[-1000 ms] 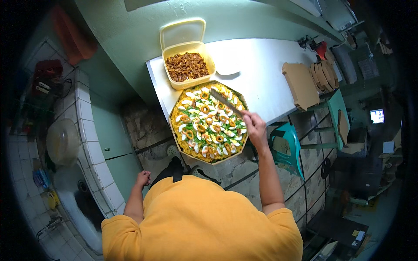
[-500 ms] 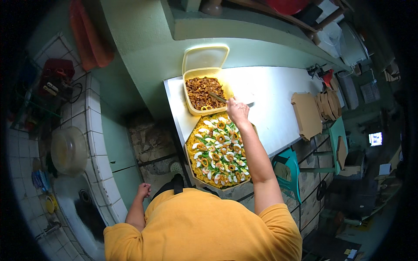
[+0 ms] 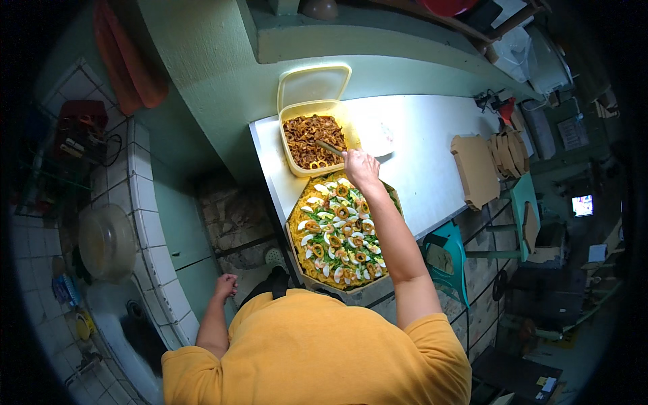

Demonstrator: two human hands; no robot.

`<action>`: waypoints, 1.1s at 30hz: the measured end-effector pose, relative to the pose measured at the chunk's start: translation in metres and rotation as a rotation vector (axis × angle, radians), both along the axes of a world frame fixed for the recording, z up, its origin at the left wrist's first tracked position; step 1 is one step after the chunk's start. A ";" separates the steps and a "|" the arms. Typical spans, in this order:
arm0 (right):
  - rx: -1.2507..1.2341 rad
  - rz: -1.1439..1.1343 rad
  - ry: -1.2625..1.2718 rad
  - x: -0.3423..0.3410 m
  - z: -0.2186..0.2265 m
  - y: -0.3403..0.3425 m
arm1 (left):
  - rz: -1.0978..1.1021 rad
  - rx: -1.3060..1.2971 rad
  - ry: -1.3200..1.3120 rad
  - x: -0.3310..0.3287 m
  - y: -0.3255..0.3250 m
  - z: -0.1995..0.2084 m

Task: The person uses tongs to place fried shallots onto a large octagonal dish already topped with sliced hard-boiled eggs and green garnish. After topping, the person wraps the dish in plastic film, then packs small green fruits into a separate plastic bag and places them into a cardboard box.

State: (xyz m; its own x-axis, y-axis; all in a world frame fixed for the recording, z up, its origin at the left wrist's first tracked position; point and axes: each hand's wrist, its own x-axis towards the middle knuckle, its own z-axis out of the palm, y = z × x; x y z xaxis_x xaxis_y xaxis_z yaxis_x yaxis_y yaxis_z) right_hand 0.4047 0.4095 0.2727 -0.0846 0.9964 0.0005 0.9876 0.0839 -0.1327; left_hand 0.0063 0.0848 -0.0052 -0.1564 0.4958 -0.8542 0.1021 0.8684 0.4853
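My right hand [image 3: 361,167] is closed round the handle of a long, slim utensil [image 3: 329,146]. Its far end goes into dark brown, ring-and-strip shaped food [image 3: 312,133], so its kind is hidden. That food fills much of a yellow plastic tub [image 3: 291,154] with its lid [image 3: 314,88] tipped back against the wall. Below my right forearm sits an octagonal tray [image 3: 398,196] of yellow noodles [image 3: 301,260], topped with egg slices, green strips, shrimp-like pieces and brown rings. My left hand [image 3: 227,286] hangs by my side, curled into a fist with nothing visible in it.
The white table [image 3: 425,145] carries brown cardboard pieces [image 3: 474,172] at its right end. A teal chair [image 3: 453,260] stands beside it. To my left is a tiled counter [image 3: 154,233] with a sink [image 3: 111,317] and a round plastic container [image 3: 106,243].
My right hand has shifted slightly left, and the utensil's end sits farther into the brown food. The whole view has moved a little. My left hand stays closed by my side.
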 end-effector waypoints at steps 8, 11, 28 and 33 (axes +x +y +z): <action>0.159 0.082 -0.073 -0.004 0.019 -0.010 | -0.003 -0.125 0.059 -0.009 -0.022 0.000; 0.173 0.225 -0.064 -0.016 0.010 -0.010 | 0.015 -0.124 0.078 -0.020 -0.026 -0.001; 0.485 0.095 0.285 0.011 0.035 -0.038 | -0.030 -0.047 0.043 -0.023 -0.006 -0.002; 0.238 -0.080 0.328 0.044 0.015 -0.055 | -0.009 -0.049 0.055 -0.009 -0.011 0.003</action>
State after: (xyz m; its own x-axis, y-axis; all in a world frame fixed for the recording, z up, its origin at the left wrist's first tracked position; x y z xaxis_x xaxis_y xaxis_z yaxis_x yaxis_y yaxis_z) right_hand 0.4486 0.3545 0.2881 0.0358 0.9687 0.2455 0.9007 0.0752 -0.4280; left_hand -0.0029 0.0735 -0.0021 -0.1994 0.4553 -0.8677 0.1354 0.8898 0.4358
